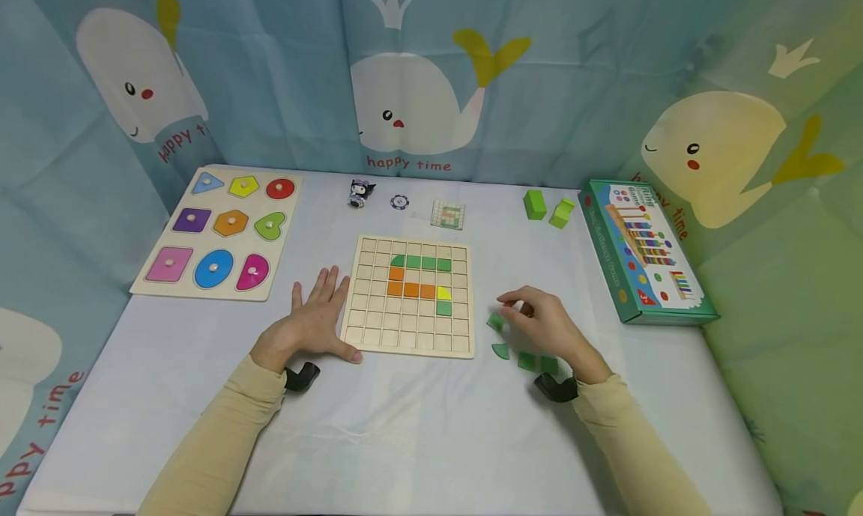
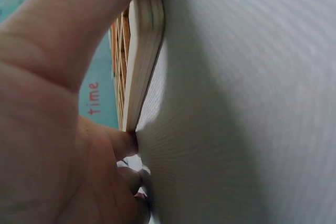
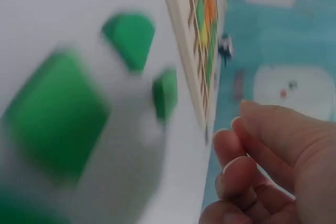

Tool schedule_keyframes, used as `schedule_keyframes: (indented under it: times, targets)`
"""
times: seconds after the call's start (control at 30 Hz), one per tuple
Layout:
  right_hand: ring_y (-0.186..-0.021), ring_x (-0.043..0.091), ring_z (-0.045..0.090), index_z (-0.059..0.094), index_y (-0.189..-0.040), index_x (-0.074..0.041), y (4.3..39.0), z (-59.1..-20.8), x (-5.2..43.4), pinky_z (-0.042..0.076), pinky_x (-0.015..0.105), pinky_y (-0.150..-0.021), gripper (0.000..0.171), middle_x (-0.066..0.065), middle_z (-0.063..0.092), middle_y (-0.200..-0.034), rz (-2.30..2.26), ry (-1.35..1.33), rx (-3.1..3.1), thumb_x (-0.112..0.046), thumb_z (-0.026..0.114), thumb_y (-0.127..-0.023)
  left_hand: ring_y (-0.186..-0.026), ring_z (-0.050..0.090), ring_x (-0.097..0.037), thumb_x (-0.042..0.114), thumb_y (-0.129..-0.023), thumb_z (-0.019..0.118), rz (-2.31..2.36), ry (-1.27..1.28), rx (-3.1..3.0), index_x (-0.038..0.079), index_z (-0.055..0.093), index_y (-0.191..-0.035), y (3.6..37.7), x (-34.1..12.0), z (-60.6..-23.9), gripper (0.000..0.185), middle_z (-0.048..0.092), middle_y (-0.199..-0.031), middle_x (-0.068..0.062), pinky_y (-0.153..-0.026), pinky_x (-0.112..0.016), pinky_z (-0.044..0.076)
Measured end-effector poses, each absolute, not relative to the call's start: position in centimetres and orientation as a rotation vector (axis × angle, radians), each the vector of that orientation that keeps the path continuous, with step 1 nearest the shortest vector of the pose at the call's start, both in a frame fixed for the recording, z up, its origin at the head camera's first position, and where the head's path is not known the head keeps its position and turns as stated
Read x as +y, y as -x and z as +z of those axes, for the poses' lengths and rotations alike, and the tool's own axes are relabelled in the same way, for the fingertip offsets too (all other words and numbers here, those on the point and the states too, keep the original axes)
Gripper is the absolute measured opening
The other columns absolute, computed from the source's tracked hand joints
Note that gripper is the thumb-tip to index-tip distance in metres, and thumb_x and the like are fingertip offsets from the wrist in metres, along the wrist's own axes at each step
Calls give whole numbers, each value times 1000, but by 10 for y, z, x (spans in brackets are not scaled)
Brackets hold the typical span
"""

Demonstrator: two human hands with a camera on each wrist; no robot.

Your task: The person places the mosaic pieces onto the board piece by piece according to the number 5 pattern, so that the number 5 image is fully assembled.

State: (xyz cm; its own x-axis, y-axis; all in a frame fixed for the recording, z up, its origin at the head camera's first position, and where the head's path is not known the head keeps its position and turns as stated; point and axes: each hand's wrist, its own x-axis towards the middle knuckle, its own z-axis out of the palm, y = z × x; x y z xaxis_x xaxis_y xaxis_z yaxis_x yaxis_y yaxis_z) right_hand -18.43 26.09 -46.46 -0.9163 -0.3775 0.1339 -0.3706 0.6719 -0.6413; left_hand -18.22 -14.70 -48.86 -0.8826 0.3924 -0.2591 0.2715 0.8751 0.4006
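Observation:
A wooden grid board point(image 1: 374, 329) lies at the table's middle. On it are a row of green pieces point(image 1: 428, 263), several orange squares point(image 1: 411, 290), a yellow square point(image 1: 443, 293) and a green square point(image 1: 443, 308) below that. My left hand point(image 1: 310, 321) is spread on the cloth along the board's left edge, thumb at the near corner. To the board's right, my right hand point(image 1: 542, 323) hovers with loosely bent fingers, nothing visible between thumb and index finger. Around it lie a green piece point(image 1: 496, 321), a green quarter-round point(image 1: 500, 350) and two green squares point(image 1: 527, 361).
A shape puzzle board point(image 1: 283, 239) is at the left. Along the back stand a small figurine point(image 1: 359, 193), a poker chip point(image 1: 400, 202), a pattern card point(image 1: 448, 215) and green blocks point(image 1: 536, 205). At the right lies a green game box point(image 1: 647, 254). A whale-print curtain point(image 1: 283, 74) encloses the table.

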Motion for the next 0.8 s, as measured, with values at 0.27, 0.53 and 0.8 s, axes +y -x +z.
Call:
schedule_keyframes:
  times: [0.27,0.53,0.8]
  targets:
    - [-61,14,50,70,-113,-3,161,-463,323,41,26,-49,24,4,65,-87,-1024,372,2966,-16,70,-92,-145,-13,-38,66,-55,84,518,-499,2697,-4,9,-154,182,-147,-488,143,-8,-159,-25,-103,-70,-11]
    - [-65,15,51,69,-114,-3,137,-466,359,42,26,-53,28,4,61,-84,-921,215,2942,-16,73,-89,-145,-13,-38,66,-55,84,523,-500,2696,-5,9,-154,183,-146,-487,143,-7,-159,-26,-103,-70,-11]
    - [-75,20,49,67,-115,-1,132,-470,363,41,26,-58,37,5,58,-86,-886,159,2889,-22,77,-86,-145,-11,-39,65,-56,84,522,-500,2700,-5,10,-154,182,-146,-487,141,-6,-159,-25,-103,-70,-10]
